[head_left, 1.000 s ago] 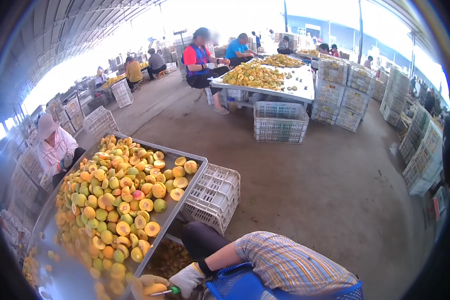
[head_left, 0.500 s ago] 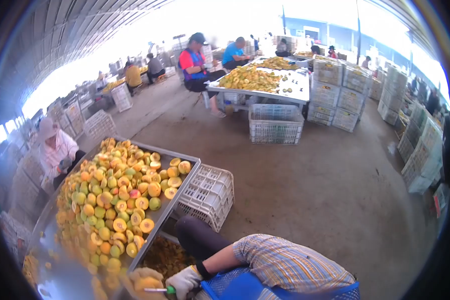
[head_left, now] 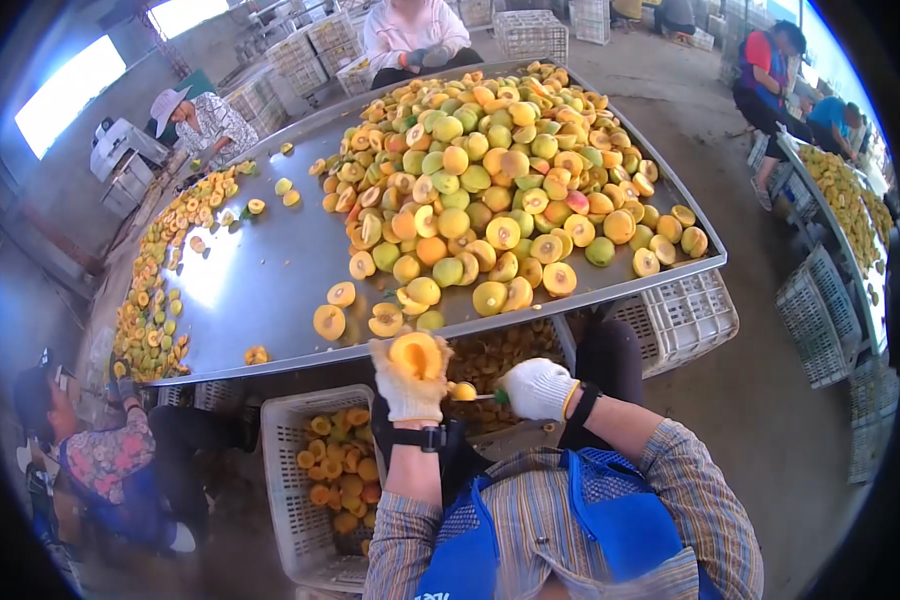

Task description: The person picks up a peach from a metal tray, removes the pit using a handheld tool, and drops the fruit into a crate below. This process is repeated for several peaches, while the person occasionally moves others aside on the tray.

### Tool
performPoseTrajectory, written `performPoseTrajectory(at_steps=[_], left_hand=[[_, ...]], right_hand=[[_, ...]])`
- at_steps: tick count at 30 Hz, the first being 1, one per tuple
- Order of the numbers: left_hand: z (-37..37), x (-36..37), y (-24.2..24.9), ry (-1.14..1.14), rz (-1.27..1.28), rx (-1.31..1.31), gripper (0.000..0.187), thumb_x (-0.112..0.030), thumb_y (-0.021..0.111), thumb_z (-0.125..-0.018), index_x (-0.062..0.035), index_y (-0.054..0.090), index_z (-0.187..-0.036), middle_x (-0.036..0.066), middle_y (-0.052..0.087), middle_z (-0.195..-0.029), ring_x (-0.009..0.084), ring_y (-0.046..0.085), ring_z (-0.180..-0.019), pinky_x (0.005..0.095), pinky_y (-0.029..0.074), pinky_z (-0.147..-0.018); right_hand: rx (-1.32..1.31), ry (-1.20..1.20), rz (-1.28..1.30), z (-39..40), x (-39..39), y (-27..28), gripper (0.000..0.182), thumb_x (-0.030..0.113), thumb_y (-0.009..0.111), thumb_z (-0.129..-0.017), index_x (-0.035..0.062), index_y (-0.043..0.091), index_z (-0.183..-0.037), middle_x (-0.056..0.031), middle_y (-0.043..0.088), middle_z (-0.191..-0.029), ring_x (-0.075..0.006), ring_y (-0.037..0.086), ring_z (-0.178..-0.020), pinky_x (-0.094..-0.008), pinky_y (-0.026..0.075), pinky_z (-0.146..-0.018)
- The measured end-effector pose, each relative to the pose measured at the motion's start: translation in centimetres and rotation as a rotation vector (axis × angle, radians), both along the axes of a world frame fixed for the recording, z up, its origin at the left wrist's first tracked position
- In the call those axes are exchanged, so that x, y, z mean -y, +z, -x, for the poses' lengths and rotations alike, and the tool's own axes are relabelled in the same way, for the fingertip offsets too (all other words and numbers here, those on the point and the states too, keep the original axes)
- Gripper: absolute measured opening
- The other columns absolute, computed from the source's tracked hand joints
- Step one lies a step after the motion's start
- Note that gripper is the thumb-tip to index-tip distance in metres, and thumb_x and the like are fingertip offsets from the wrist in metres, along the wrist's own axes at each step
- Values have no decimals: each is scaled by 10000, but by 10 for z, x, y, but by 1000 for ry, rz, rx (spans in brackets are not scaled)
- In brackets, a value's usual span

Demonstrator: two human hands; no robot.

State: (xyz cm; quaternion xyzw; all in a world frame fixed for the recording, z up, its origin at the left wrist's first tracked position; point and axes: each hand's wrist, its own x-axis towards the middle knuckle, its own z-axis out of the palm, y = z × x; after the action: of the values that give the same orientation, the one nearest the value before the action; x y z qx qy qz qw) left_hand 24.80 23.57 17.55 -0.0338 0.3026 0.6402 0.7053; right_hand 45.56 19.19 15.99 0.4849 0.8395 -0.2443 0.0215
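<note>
My left hand (head_left: pixel 410 385), in a white glove, holds up a halved peach (head_left: pixel 415 354) with its cut face toward me. My right hand (head_left: pixel 536 388), also gloved, grips a small tool with a green handle (head_left: pixel 497 396); its tip carries a small orange piece (head_left: pixel 462 391) just beside the peach half. Both hands hover at the near edge of a big metal table (head_left: pixel 260 280) piled with whole and halved peaches (head_left: pixel 490 170).
A white crate (head_left: pixel 288 500) holding peach halves stands below my left arm. A bin of pits (head_left: pixel 500 350) sits under the table edge. Another white crate (head_left: pixel 690 315) lies at right. Other people sit around the table, and stacked crates line the right side.
The camera has swung from the far hall down onto the table. My hands, earlier low at the frame's bottom edge, are now central with the peach half lifted.
</note>
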Motion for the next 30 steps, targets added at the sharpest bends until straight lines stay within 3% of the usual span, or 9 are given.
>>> performPoseTrajectory(at_steps=[6,8,10,12,15,20,23,28,30], left_hand=[[128,19,2,227,-102,-597,418,-504,554,-977,-97,648,-989,111,670,-849,269,647,-708,414,543,-654],[161,32,-17,370,36,-1223,352,-401,621,-965,-56,669,-1013,105,678,-851,256,658,-730,377,540,-704],[176,38,-9,21,264,-1651,317,-312,687,-912,-15,674,-1021,142,685,-930,296,663,-864,395,532,-796],[136,32,9,325,106,-2461,320,-250,732,-843,3,664,-1027,182,671,-1029,345,630,-992,441,510,-870],[79,-22,14,339,-622,-2521,443,-252,801,-750,-74,638,-1122,188,636,-1097,389,595,-1048,492,499,-885],[-8,-110,-2,-399,-742,-2749,692,-434,788,-703,-140,574,-1292,126,625,-1146,365,596,-1068,481,481,-928],[-20,-139,2,-834,-508,-2726,676,-461,772,-713,-153,600,-1289,118,661,-1120,386,623,-1053,483,490,-915],[12,-121,21,-583,-476,-2142,492,-391,727,-822,-97,659,-1211,171,696,-1085,378,672,-992,465,541,-841],[21,-101,25,-370,-412,-864,394,-309,691,-892,-53,650,-1189,107,720,-1010,264,694,-974,401,586,-741]], right_hand=[[49,-185,-12,-21,-12,-16,210,257,587,-841,121,690,-963,-168,699,-809,-363,695,-793,-469,551,-712],[29,-167,-22,-23,-16,-16,207,272,585,-848,123,680,-956,-167,698,-805,-365,694,-790,-475,550,-709],[145,-52,60,-25,-13,-8,215,253,573,-862,107,681,-977,-174,718,-886,-356,704,-839,-478,555,-736],[30,-84,73,-18,-9,-5,211,278,589,-854,139,696,-972,-150,718,-845,-351,705,-804,-470,555,-723],[15,-24,95,-11,2,3,217,258,586,-851,136,688,-1000,-160,706,-810,-357,701,-783,-483,544,-700],[-33,27,147,-14,24,15,278,261,591,-862,98,648,-1080,-180,690,-771,-360,700,-761,-467,547,-675],[-82,-34,120,-23,31,15,321,281,589,-878,121,650,-1149,-163,694,-770,-352,698,-735,-469,546,-658],[-202,-220,10,-29,26,40,346,306,611,-882,142,655,-1184,-149,682,-715,-339,687,-664,-454,551,-614],[-250,-269,-64,-25,21,38,364,365,693,-840,192,681,-1159,-107,693,-747,-312,697,-690,-411,571,-633]])
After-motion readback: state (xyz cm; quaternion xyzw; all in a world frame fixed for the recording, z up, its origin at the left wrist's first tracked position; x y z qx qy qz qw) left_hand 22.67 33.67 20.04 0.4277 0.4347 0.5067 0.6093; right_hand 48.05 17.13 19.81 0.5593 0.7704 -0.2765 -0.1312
